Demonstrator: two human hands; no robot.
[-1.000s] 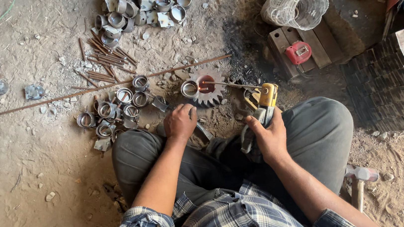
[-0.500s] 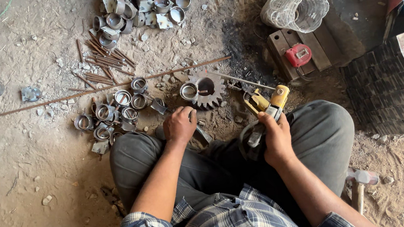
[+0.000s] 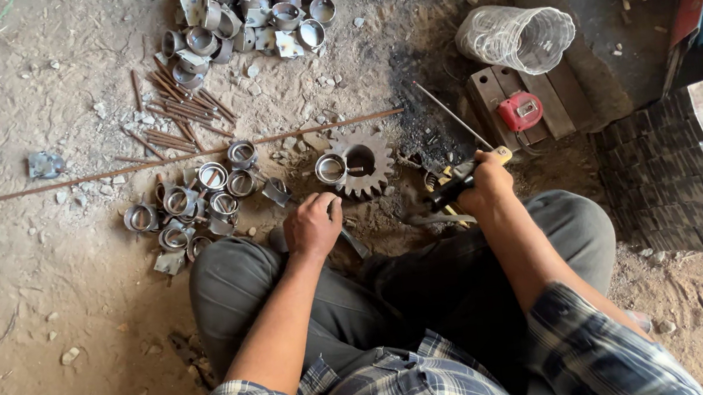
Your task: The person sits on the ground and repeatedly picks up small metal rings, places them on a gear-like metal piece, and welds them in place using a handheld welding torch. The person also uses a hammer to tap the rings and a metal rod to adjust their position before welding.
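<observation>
Head view looks down at you sitting cross-legged on the dirt floor [image 3: 51, 325]. Your right hand [image 3: 485, 185] is closed around a tool with a yellow and black handle [image 3: 463, 179], and a thin rod [image 3: 445, 111] sticks out from it, up and to the left. Your left hand [image 3: 312, 224] is curled with its fingers down on a small metal piece at your knee; you cannot tell what that piece is, because the hand covers it.

Just in front of your hands lies a big toothed gear [image 3: 363, 163] with a short metal ring [image 3: 331, 168] touching its left side. A bunch of metal rings [image 3: 196, 207] sits to the left, near your left knee. A long rusty rod [image 3: 182, 158] lies across the floor behind them. More rings are heaped at the top [image 3: 249, 12], with short rusty rods [image 3: 181, 111] beside them.

On the right stand a clear plastic cup on its side [image 3: 517, 36] and a red tape measure [image 3: 521, 110] on a wood block [image 3: 556, 111]. Things at the right edge are cut off. Open dirt lies to the lower left.
</observation>
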